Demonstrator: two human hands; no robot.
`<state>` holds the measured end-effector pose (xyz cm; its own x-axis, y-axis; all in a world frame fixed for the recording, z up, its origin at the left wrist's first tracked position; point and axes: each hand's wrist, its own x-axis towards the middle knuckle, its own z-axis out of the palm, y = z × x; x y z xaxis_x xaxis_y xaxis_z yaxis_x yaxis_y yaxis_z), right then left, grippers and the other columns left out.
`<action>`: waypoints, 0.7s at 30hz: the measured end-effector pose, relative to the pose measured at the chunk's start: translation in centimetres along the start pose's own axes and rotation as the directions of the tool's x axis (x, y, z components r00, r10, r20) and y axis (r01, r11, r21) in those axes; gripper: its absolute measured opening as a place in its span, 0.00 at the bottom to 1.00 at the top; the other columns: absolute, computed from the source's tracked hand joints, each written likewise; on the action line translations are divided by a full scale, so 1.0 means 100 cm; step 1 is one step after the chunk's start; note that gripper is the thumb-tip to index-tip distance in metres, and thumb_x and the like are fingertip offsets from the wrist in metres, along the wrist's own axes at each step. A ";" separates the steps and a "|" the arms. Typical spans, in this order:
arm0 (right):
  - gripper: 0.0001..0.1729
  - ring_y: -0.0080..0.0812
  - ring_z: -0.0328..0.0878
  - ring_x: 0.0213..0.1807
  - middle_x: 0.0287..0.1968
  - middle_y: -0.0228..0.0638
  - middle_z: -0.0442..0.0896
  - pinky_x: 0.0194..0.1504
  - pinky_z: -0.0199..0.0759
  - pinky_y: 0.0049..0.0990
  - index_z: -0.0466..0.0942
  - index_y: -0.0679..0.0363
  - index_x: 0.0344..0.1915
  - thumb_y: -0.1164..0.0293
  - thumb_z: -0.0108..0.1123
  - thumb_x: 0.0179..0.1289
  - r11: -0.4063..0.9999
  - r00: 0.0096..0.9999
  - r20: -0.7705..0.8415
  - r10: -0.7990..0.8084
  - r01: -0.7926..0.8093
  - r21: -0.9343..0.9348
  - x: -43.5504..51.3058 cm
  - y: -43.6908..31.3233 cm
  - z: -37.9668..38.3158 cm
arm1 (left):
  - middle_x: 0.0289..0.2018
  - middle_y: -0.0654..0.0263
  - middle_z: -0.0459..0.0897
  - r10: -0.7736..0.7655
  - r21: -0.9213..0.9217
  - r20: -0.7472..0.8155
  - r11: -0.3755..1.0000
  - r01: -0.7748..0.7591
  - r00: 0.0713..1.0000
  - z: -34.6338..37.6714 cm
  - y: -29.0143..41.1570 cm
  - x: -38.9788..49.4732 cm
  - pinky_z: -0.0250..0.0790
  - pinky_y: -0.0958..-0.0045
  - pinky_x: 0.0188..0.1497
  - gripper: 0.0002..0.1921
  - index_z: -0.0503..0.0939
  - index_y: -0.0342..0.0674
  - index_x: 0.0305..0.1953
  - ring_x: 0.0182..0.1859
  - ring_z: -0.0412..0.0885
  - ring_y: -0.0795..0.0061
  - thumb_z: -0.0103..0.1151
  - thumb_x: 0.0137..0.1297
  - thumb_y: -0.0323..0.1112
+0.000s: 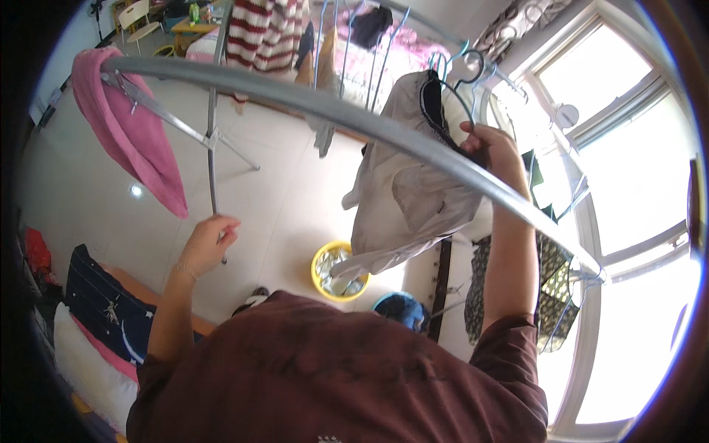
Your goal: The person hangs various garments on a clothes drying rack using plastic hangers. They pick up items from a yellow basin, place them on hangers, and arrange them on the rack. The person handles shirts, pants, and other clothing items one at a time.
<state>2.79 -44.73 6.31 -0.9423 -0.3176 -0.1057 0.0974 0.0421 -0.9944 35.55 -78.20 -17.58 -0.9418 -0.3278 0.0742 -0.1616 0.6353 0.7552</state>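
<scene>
At the upper right, my right hand (490, 145) reaches past the metal rail and grips the edge of a light grey garment (415, 188) beside a dark clothes hanger (462, 99). The garment has a black inner band at its top and a pocket-like patch; it hangs down behind the rail. Which part of the hanger the fingers touch is hidden. My left hand (209, 243) is in the air at the left, fingers loosely curled with nothing in them. It is near the upright pole (212, 188) of the drying rack. The rack's curved rail (310, 105) crosses in front of me.
A pink cloth (130, 133) drapes over the rail's left end. Below stand a yellow basin (316, 282) and a blue basin (379, 302) with dark cloth. A patterned garment (554, 293) hangs by the windows (637, 194). Cushions (99, 310) lie at lower left; a bed (410, 50) stands beyond.
</scene>
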 end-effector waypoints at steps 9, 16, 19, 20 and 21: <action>0.07 0.31 0.76 0.32 0.31 0.37 0.80 0.37 0.72 0.26 0.81 0.72 0.37 0.83 0.58 0.59 0.983 0.998 0.028 -0.063 0.057 0.174 0.170 -0.012 0.012 | 0.35 0.54 0.83 -0.112 0.034 -0.093 0.993 0.116 0.989 -0.021 -0.010 -0.042 0.74 0.66 0.40 0.09 0.80 0.32 0.45 0.36 0.82 0.59 0.59 0.65 0.26; 0.08 0.36 0.77 0.33 0.33 0.39 0.79 0.43 0.80 0.33 0.79 0.68 0.44 0.79 0.53 0.71 0.956 0.963 0.214 0.165 -0.210 0.205 0.258 0.013 0.043 | 0.36 0.53 0.84 -0.228 0.020 -0.151 0.972 0.233 0.962 -0.011 -0.040 -0.088 0.75 0.66 0.40 0.10 0.81 0.32 0.46 0.36 0.82 0.60 0.59 0.65 0.27; 0.08 0.37 0.78 0.34 0.33 0.39 0.78 0.44 0.80 0.35 0.77 0.70 0.44 0.79 0.49 0.74 0.917 0.958 0.187 0.215 -0.265 0.299 0.257 0.039 0.061 | 0.36 0.52 0.84 -0.267 0.014 -0.138 0.962 0.272 0.954 -0.009 -0.033 -0.090 0.75 0.66 0.41 0.10 0.81 0.32 0.45 0.37 0.82 0.60 0.58 0.65 0.27; 0.09 0.40 0.79 0.35 0.34 0.40 0.77 0.45 0.81 0.38 0.75 0.72 0.43 0.79 0.46 0.76 0.926 0.968 0.174 0.181 -0.228 0.302 0.248 0.041 0.071 | 0.36 0.52 0.84 -0.281 0.009 -0.125 0.959 0.284 0.952 -0.007 -0.033 -0.093 0.75 0.66 0.41 0.10 0.81 0.32 0.45 0.37 0.82 0.60 0.58 0.65 0.27; 0.08 0.41 0.80 0.36 0.34 0.42 0.78 0.47 0.81 0.38 0.74 0.73 0.44 0.81 0.46 0.74 0.923 0.968 0.186 0.167 -0.220 0.317 0.243 0.037 0.072 | 0.36 0.52 0.84 -0.279 0.005 -0.113 0.959 0.282 0.954 -0.007 -0.033 -0.090 0.75 0.66 0.41 0.10 0.81 0.31 0.45 0.37 0.83 0.60 0.58 0.65 0.27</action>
<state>-17.43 -59.09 0.00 -0.8366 -0.4767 -0.2700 0.3987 -0.1917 -0.8968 44.81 -77.83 -20.26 -0.8197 -0.5689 -0.0669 -0.4218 0.5204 0.7424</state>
